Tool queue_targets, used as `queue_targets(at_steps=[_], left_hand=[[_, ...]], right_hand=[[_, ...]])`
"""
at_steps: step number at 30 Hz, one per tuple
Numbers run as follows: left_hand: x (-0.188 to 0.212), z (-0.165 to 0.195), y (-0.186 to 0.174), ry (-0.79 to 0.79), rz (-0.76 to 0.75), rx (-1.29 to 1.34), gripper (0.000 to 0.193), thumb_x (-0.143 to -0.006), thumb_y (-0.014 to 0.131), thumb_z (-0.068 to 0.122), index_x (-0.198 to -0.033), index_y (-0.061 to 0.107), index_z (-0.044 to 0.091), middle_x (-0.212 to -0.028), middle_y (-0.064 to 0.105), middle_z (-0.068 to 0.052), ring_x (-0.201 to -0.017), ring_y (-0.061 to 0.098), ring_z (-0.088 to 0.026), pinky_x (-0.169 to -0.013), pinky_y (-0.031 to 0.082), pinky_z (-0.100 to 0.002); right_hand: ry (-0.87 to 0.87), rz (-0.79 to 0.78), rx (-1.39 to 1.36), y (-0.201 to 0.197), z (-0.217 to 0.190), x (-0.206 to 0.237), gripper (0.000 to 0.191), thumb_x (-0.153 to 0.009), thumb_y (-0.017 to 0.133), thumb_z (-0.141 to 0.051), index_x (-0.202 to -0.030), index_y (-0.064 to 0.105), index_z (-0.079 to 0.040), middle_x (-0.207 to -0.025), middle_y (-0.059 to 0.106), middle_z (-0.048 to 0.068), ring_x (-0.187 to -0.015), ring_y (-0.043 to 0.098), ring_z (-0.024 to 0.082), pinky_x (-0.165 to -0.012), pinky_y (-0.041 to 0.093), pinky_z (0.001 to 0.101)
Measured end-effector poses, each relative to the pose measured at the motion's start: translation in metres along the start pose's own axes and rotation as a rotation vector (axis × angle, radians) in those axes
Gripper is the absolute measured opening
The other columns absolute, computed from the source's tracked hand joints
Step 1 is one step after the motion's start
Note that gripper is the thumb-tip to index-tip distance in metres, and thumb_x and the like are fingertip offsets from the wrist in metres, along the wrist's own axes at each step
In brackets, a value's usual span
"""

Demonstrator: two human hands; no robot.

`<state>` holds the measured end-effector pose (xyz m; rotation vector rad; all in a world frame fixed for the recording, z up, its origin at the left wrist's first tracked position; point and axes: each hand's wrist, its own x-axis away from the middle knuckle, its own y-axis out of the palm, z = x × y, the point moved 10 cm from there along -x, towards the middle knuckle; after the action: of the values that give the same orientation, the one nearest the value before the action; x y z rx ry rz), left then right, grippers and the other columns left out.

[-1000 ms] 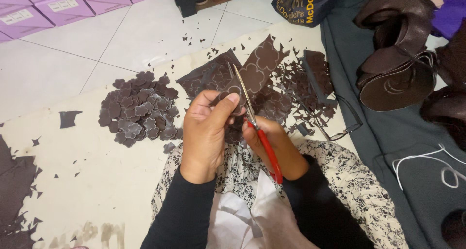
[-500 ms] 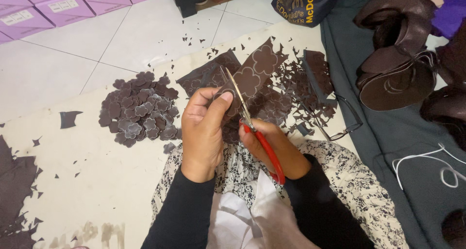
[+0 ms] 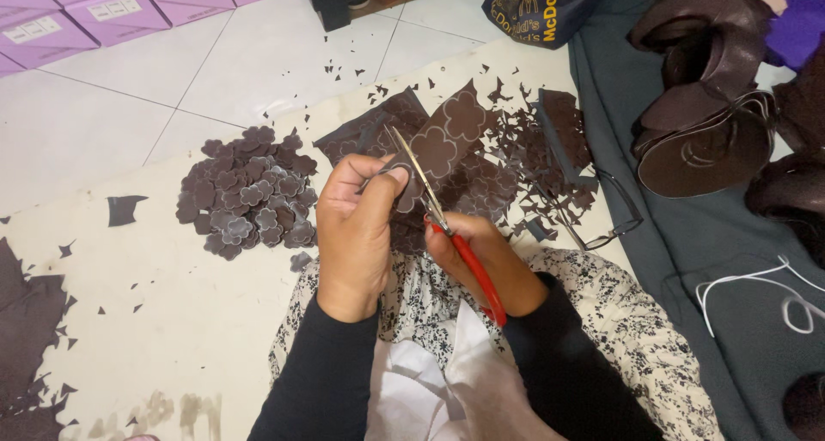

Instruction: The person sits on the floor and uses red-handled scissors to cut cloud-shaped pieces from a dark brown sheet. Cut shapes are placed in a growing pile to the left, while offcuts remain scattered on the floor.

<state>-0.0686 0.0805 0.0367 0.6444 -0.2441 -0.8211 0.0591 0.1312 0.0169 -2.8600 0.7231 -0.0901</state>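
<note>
Overhead, seen from a head camera: left hand (image 3: pixel 361 226) pinching a dark brown piece (image 3: pixel 402 199) between thumb and fingers, right hand (image 3: pixel 481 256) closed round red-handled scissors (image 3: pixel 455 243) — blades parted at the piece's edge. Beside the left hand, a heap of cut flowers (image 3: pixel 249 192); beyond, marked sheets (image 3: pixel 447 136) and scraps (image 3: pixel 533 162) on cream matting (image 3: pixel 172 321). Further back, purple boxes (image 3: pixel 94 11), contents unseen, on white floor tiles (image 3: pixel 258 54). At right — grey cloth (image 3: pixel 730 252), brown shoe uppers (image 3: pixel 705 106), glasses (image 3: pixel 601 213).
</note>
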Motion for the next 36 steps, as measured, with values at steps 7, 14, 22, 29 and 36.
queue_targets(at_steps=[7,14,22,29,36], left_hand=[[-0.002,0.002,-0.001,-0.003,-0.015,-0.051,0.008,-0.094,0.064,-0.002,-0.091,0.062,0.005,-0.098,0.070,-0.005,-0.087,0.063,-0.008,-0.082,0.051,-0.024],[-0.007,0.005,-0.007,-0.064,-0.086,-0.094,0.009,-0.093,0.062,-0.004,-0.088,0.062,0.004,-0.095,0.069,-0.005,-0.085,0.063,-0.009,-0.080,0.051,-0.024],[-0.008,-0.001,-0.010,-0.105,-0.079,-0.069,0.005,-0.095,0.064,-0.001,-0.092,0.064,0.002,-0.091,0.070,-0.006,-0.079,0.063,-0.011,-0.075,0.051,-0.026],[0.000,-0.008,0.007,-0.025,-0.036,-0.034,0.009,-0.098,0.065,0.004,-0.106,0.066,0.002,-0.097,0.070,-0.003,-0.088,0.065,-0.009,-0.082,0.053,-0.025],[-0.001,0.010,0.007,0.053,-0.097,-0.282,0.008,-0.098,0.064,0.004,-0.104,0.068,0.001,-0.093,0.069,-0.001,-0.084,0.061,-0.006,-0.078,0.050,-0.022]], right_hand=[[-0.047,-0.025,0.014,0.001,-0.002,0.000,0.047,-0.103,0.053,-0.055,-0.087,0.054,-0.010,-0.072,0.045,-0.007,-0.063,0.043,0.004,-0.053,0.038,0.0239],[-0.023,-0.074,0.014,-0.001,0.001,0.000,0.046,-0.100,0.058,-0.054,-0.085,0.054,-0.011,-0.069,0.042,-0.008,-0.061,0.041,0.004,-0.051,0.034,0.0241],[0.010,-0.024,0.032,-0.003,0.009,-0.001,0.051,-0.097,0.057,-0.059,-0.084,0.055,-0.010,-0.066,0.045,-0.007,-0.058,0.043,0.004,-0.050,0.035,0.0238],[-0.078,0.094,0.063,-0.005,-0.004,0.000,0.047,-0.102,0.054,-0.055,-0.090,0.055,-0.010,-0.072,0.047,-0.006,-0.064,0.045,0.003,-0.055,0.039,0.0225],[-0.082,0.058,0.037,-0.002,-0.005,-0.001,0.045,-0.103,0.056,-0.052,-0.090,0.054,-0.009,-0.074,0.045,-0.006,-0.065,0.041,0.004,-0.055,0.037,0.0244]])
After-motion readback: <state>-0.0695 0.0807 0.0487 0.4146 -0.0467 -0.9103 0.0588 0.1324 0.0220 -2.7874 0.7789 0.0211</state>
